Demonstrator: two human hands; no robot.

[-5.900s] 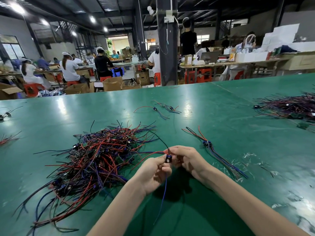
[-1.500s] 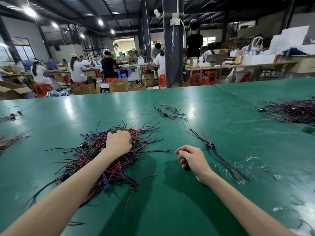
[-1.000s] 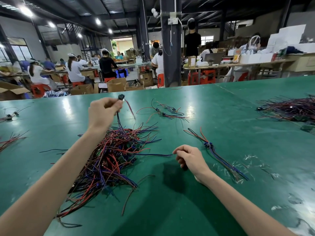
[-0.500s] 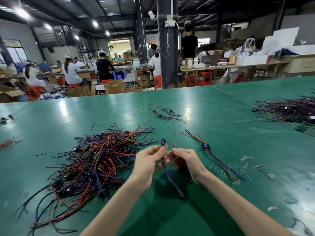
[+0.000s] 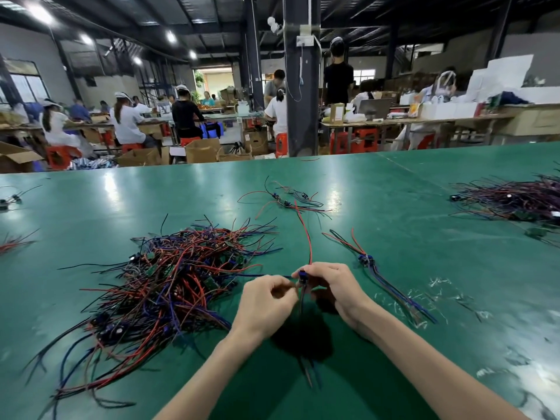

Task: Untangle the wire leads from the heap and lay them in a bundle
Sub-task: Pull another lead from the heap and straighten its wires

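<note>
Along the far left edge of the green surface (image 5: 91, 207), a few loose wires (image 5: 15, 241), red and dark, lie well apart from everything else.

Next to the right is the heap (image 5: 169, 283): tangled red, blue and black leads with small dark connectors among the strands. It is spread wide and flat on the surface, just left of the hands.

On the left hand (image 5: 265, 301) the fingers are curled and the grip is closed in a pinch on a wire lead (image 5: 302, 276) beside its blue connector (which strand sits under the fingertips cannot be told). One blue strand runs from the heap's right side to this pinch.

On the right hand (image 5: 335, 286), thumb and fingertips grasp the same lead at the connector, close against the left hand's fingertips. The lead is held above the surface. A red strand rises from it, away from the person, and other strands hang below the hands, blurred.

Beyond the hands, a small group of leads (image 5: 291, 201) lies loosely spread.

Just right of the right hand lies the bundle (image 5: 372, 268), its leads side by side, connectors together, red ends fanned at the far end and blue tails pointing toward the person.

Further right, clear plastic scraps (image 5: 439, 286) are scattered on the surface. At the far right edge is a second heap (image 5: 521, 198) of dark leads.
</note>
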